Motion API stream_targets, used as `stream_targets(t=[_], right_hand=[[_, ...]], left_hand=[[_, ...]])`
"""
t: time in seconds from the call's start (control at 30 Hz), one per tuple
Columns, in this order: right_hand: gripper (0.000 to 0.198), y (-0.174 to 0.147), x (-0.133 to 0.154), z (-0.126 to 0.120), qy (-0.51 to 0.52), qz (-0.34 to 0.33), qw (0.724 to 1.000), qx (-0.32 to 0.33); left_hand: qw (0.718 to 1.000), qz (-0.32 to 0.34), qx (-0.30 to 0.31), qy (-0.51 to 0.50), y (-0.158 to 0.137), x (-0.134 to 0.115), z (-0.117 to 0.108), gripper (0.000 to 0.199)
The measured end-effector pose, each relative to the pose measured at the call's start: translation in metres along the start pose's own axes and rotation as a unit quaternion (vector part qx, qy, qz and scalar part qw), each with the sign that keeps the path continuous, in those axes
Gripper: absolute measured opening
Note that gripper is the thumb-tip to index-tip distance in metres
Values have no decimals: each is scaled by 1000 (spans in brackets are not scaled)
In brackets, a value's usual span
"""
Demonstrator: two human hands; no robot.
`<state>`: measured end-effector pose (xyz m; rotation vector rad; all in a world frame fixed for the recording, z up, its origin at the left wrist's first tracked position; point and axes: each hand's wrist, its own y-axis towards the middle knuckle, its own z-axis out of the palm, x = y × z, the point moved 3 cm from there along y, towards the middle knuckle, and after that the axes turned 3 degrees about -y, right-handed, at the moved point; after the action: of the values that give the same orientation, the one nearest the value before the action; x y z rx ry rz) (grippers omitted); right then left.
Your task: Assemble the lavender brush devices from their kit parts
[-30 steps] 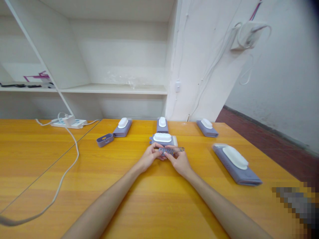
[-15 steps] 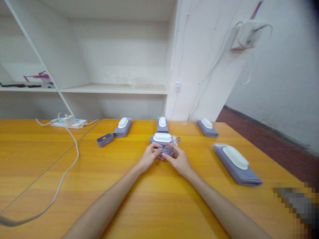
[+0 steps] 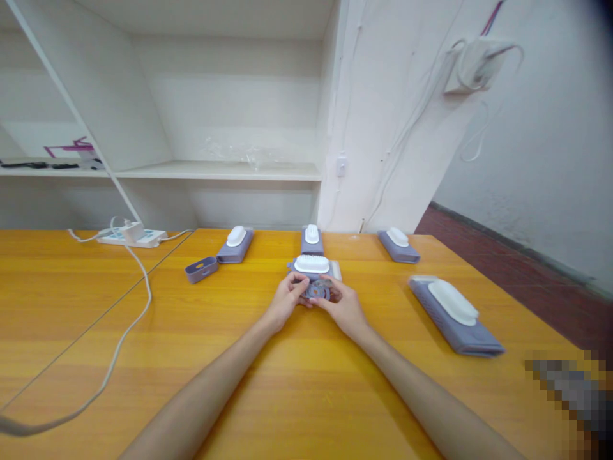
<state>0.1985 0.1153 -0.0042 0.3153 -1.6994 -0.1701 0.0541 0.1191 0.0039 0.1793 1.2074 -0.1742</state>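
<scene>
My left hand (image 3: 288, 299) and my right hand (image 3: 343, 308) meet at the middle of the table. Both are closed on a small grey-purple plastic part (image 3: 316, 292) with curved cut-outs. At my right fingertips, a small greyish piece with fine lines (image 3: 327, 283) lies close over that part; its kind is too small to tell. Just behind the fingers, a white oval bristled brush piece (image 3: 312, 264) rests on a grey-purple body (image 3: 293, 271). My fingers partly hide that body.
Similar grey-purple boxes with white oval tops stand behind: left box (image 3: 234, 254), middle box (image 3: 312, 246), right box (image 3: 406, 255). A larger-looking one (image 3: 472, 338) lies nearer right. At left are an open purple frame (image 3: 201, 271), a power strip (image 3: 153, 239) and a white cable (image 3: 125, 335).
The lined, wire-like piece that stuck out up and right of my right fingers has come down and left, against the plastic part. The plastic part has turned slightly in my fingers.
</scene>
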Motion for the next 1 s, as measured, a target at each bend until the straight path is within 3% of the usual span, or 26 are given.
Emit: stream_targets(t=[0.17, 0.27, 0.3, 0.37, 0.47, 0.57, 0.67, 0.83, 0.93, 1.0], right_hand=[[58, -1, -1, -2, -50, -7, 999, -16], [60, -2, 1, -3, -78, -10, 997, -20], [61, -3, 2, -3, -86, -14, 996, -20], [63, -5, 6, -3, -105, -26, 994, -19], [52, -8, 14, -3, -141, -55, 988, -25], [26, -9, 18, -3, -166, -86, 982, -20], [18, -9, 20, -3, -172, -106, 979, -12], [19, -14, 27, 1, -217, -146, 965, 15], [23, -20, 31, 2, -234, -170, 956, 52], [24, -21, 29, 1, -210, -147, 964, 74]], left_hand=[[995, 32, -52, 80, -1, -2, -2, 39], [960, 128, -133, 211, -3, -16, -15, 33], [933, 172, -165, 269, -5, -23, -22, 30], [852, 238, -242, 397, -7, -39, -39, 26], [726, 279, -317, 543, -8, -60, -67, 22], [626, 227, -415, 620, -8, -73, -94, 30], [561, 137, -505, 642, -9, -76, -115, 41], [510, 48, -545, 664, -11, -70, -136, 40], [505, 19, -516, 692, -10, -67, -138, 38], [513, 24, -476, 714, -10, -67, -132, 39]])
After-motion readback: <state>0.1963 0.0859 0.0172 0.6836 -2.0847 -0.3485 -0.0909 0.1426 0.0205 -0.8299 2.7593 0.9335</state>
